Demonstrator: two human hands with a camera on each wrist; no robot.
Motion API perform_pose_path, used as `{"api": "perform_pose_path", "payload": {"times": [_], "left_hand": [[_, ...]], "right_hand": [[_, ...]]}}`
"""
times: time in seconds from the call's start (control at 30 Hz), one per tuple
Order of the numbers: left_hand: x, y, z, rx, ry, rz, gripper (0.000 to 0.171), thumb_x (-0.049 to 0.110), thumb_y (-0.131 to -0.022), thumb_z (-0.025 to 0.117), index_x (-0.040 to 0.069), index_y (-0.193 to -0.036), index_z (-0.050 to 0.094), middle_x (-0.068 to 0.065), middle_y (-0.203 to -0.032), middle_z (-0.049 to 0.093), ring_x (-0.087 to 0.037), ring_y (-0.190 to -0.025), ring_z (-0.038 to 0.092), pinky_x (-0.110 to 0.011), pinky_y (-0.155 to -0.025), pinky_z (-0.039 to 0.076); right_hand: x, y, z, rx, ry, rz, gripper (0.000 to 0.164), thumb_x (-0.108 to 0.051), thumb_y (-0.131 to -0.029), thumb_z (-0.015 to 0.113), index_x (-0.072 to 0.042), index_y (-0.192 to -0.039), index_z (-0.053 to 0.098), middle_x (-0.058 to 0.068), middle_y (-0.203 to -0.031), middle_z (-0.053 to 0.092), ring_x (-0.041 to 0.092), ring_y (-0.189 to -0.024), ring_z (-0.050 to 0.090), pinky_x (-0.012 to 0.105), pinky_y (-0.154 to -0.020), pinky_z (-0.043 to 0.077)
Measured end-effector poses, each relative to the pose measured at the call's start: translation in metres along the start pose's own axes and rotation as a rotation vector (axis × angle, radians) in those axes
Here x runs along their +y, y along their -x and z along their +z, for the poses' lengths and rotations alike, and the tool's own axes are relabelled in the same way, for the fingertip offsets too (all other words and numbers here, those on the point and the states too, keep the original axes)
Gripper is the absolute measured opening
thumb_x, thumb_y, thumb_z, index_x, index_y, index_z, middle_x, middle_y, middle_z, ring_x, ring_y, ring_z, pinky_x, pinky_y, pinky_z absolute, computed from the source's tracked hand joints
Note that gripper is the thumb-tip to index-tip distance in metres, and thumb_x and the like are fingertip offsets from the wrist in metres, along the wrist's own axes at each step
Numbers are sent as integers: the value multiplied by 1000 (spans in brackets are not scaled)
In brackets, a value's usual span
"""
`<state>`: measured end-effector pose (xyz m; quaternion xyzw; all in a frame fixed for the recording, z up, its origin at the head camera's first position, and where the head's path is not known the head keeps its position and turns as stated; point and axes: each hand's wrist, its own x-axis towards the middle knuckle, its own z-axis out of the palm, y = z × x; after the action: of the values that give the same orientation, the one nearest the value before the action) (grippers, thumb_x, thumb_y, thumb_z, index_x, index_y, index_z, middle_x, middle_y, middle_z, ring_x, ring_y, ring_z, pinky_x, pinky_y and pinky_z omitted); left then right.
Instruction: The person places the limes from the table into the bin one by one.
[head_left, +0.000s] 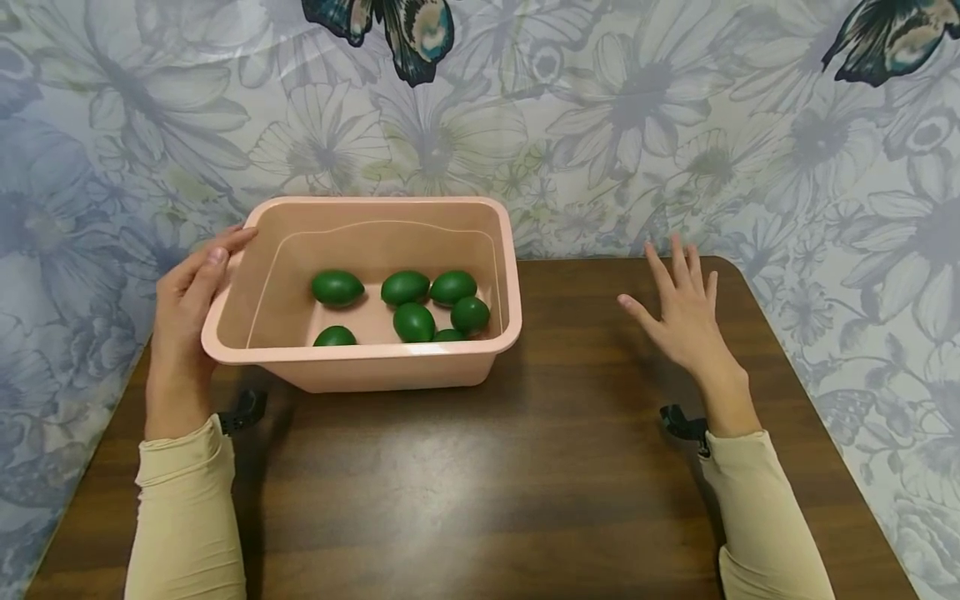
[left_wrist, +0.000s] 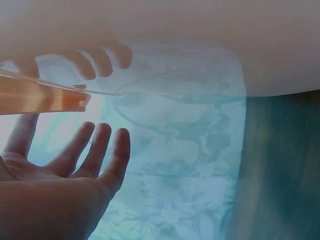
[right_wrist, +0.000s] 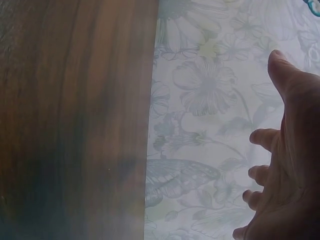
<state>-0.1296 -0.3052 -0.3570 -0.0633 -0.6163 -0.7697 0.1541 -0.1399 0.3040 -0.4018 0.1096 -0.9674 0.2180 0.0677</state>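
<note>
A pink plastic basin (head_left: 375, 377) sits left of the middle of the table, its open top tilted toward the head camera. Inside it lie several smooth dark green limes (head_left: 337, 288), most of them in its right half. My left hand (head_left: 183, 308) grips the basin's left end, thumb and fingers at the rim. The left wrist view shows that hand's spread fingertips (left_wrist: 121, 142) beside a strip of the basin (left_wrist: 40, 97). Well to the right of the basin, my right hand (head_left: 688, 321) is held over the table with its fingers spread, holding nothing.
The brown wooden table (head_left: 465, 500) has its far edge against a floral-patterned wall (head_left: 600, 125) with butterfly prints. Dark wrist straps show at both cuffs, the left one (head_left: 243, 410) near the basin's lower left corner.
</note>
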Motion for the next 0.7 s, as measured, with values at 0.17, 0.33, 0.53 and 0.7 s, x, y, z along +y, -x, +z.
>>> {"api": "perform_pose_path", "payload": {"times": [0.17, 0.33, 0.53, 0.7], "left_hand": [[14, 7, 1, 4, -130, 35, 42, 18, -110, 56, -7, -143, 61, -15, -152, 58, -23, -128, 63, -21, -103, 50], [36, 21, -1, -29, -666, 106, 37, 22, -111, 53, 12, -145, 65, -2, -161, 52, -13, -144, 52, -19, -117, 36], [58, 36, 10, -139, -962, 249, 41, 19, -108, 61, 23, -148, 64, 1, -166, 43, -19, -158, 31, -49, -130, 21], [69, 42, 26, -165, -1068, 336, 44, 33, -105, 65, 19, -147, 65, -11, -167, 42, -27, -160, 26, -65, -128, 13]], "right_hand": [[2, 0, 1, -12, 3, 5, 92, -69, -103, 48, -24, -172, 5, 6, -176, -17, 38, -162, -18, 79, -118, -11], [4, 2, 2, -19, 14, 15, 92, -69, -103, 48, -26, -172, 3, 6, -176, -17, 37, -162, -18, 79, -118, -12], [5, 0, 4, -21, 33, 1, 92, -70, -103, 47, -27, -171, 3, 7, -176, -16, 37, -162, -18, 79, -118, -11], [4, 0, 6, -26, 44, -5, 93, -71, -102, 47, -28, -172, 3, 8, -176, -15, 37, -162, -17, 78, -118, -12]]}}
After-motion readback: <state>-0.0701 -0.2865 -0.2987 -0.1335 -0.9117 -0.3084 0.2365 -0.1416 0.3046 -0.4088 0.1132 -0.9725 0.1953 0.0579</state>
